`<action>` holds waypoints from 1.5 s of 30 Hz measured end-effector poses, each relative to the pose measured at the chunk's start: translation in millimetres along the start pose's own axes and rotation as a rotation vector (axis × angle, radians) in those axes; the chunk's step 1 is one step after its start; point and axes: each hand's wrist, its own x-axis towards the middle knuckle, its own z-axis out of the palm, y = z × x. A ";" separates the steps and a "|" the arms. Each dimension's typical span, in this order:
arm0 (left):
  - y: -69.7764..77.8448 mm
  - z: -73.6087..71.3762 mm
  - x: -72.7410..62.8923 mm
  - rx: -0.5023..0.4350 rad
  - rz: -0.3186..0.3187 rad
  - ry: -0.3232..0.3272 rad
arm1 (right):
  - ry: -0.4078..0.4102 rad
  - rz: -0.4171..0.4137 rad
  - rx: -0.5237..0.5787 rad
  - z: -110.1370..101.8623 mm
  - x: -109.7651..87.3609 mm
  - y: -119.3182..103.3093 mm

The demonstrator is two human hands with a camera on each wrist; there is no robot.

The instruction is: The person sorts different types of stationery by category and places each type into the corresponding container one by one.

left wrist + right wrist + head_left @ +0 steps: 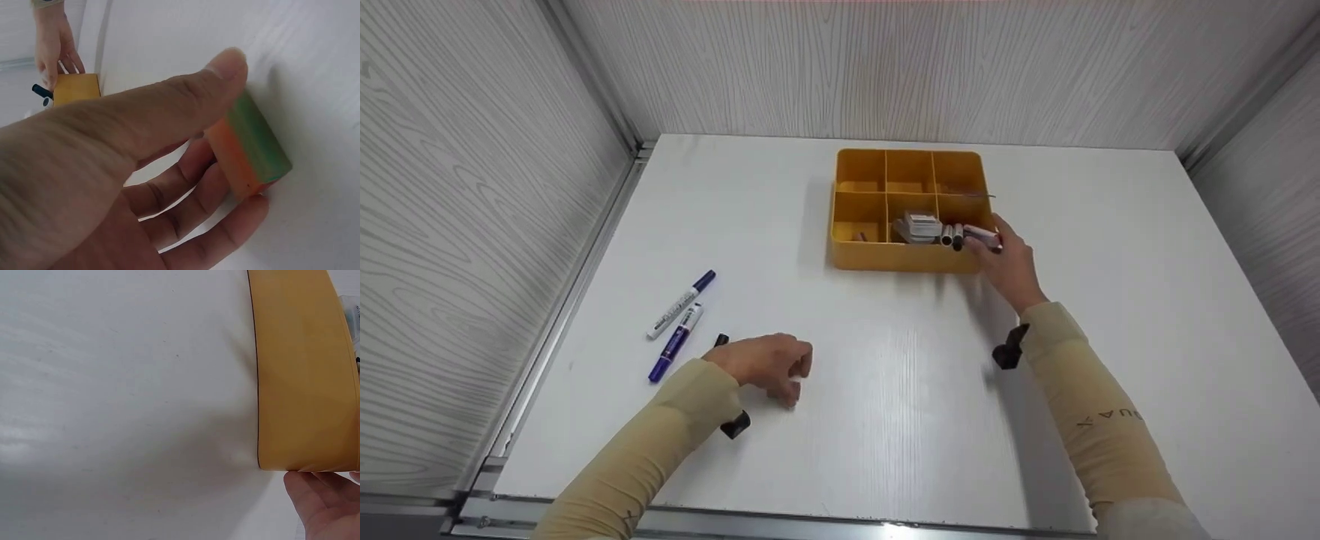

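My left hand (765, 364) is low over the front left of the table. Its thumb and curled fingers grip a small green-and-orange block (253, 140), which the hand hides in the head view. At the back, my right hand (1014, 266) grips the front right corner of a yellow compartment box (900, 258). Its fingers lie against the outer side wall, and the thumb reaches over the rim. Several markers (979, 235) lie in the front right compartment beside that thumb. The front middle compartment holds a clear plastic packet (921, 226).
Left of my left hand lie a white marker with a purple cap (675, 310) and a purple marker (676, 343). A black-tipped item (721, 340) shows partly behind that hand. Upright panels (915, 71) border the white table (877, 442) at the back and sides.
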 end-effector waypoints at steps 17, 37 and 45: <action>1.6 -2.5 -0.2 -0.071 -0.032 -0.043 | -0.023 0.035 0.042 -0.7 1.8 1.9; 21.8 -65.0 30.1 -0.151 0.138 0.269 | -0.020 0.040 0.049 -2.0 2.4 2.4; 41.3 -93.3 43.0 -0.124 0.223 0.566 | -0.019 0.042 0.059 0.7 1.4 1.4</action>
